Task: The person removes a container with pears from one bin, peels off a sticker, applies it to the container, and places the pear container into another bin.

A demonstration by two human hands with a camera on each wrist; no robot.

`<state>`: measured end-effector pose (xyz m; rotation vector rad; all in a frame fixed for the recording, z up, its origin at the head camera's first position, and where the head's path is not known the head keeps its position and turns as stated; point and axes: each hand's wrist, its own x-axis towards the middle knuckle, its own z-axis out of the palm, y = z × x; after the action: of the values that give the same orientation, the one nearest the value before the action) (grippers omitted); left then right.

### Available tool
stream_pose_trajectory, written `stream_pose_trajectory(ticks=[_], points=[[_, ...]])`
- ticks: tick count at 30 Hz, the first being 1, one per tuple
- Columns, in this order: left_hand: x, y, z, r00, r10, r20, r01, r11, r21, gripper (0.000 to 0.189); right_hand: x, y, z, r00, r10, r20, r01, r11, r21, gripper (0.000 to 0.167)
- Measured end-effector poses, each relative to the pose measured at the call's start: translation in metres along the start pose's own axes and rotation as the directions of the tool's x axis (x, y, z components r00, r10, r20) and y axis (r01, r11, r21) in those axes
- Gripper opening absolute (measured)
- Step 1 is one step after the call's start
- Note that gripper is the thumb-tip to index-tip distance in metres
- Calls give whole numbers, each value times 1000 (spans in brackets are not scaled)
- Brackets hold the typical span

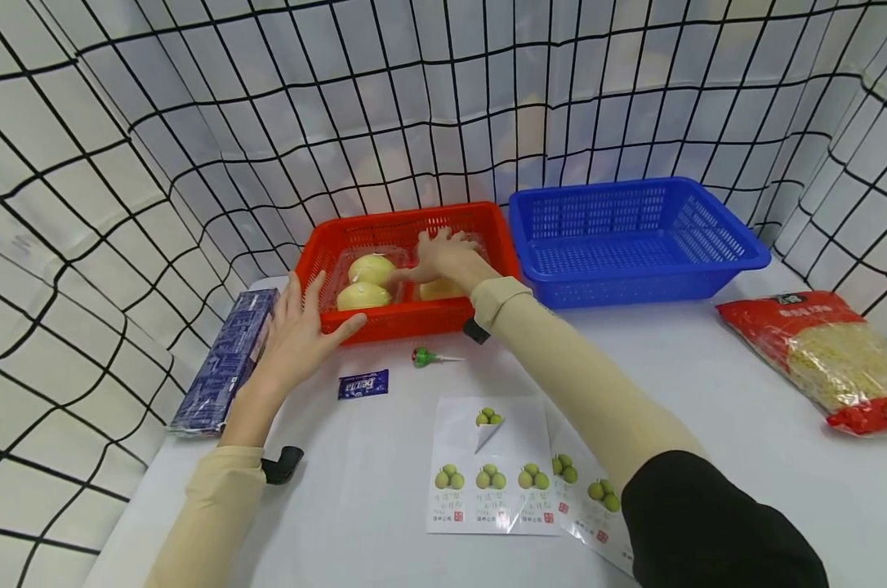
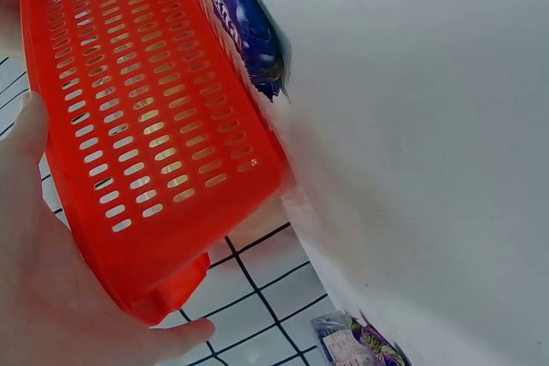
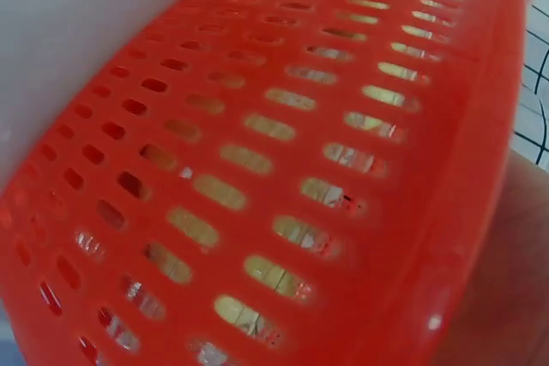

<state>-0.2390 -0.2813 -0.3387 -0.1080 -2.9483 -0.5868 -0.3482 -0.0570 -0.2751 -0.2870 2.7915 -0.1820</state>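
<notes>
1. The left hand (image 2: 47, 276) spreads at the rim of the red basket (image 2: 193, 237); one finger lies against the rim, while another reaches out just beyond the basket's corner.
2. The basket's side wall has rows of slots, with yellow shapes (image 2: 148, 115) showing through some.
3. A blue packet (image 2: 244, 19) with white lettering lies on the white desk (image 2: 412, 143), just beside the basket's foot.
4. The basket's lower corner sits near the desk's edge.
5. Past that edge runs a black grid (image 2: 233, 253).
6. A purple-and-green packet (image 2: 364, 342) shows at the desk's edge, partly cut off.
</notes>
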Motion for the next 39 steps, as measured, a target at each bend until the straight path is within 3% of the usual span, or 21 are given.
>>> stream_pose_trajectory(ticks=[12, 23, 30, 39], points=[[-3, -1, 0, 1000, 2, -5, -2, 1000, 8, 107, -8, -1, -7, 981, 171, 94, -184, 972, 148, 107], [-7, -4, 4, 1000, 1, -15, -1, 1000, 11, 107, -3, -8, -4, 951, 287, 115, -304, 934, 190, 110], [-5, -3, 2, 1000, 8, -18, -8, 1000, 14, 107, -7, -5, -4, 968, 242, 65, -250, 952, 176, 105], [-2, 1, 2, 1000, 20, -21, -20, 1000, 18, 106, -9, 11, -1, 996, 75, -37, -67, 980, 190, 98]])
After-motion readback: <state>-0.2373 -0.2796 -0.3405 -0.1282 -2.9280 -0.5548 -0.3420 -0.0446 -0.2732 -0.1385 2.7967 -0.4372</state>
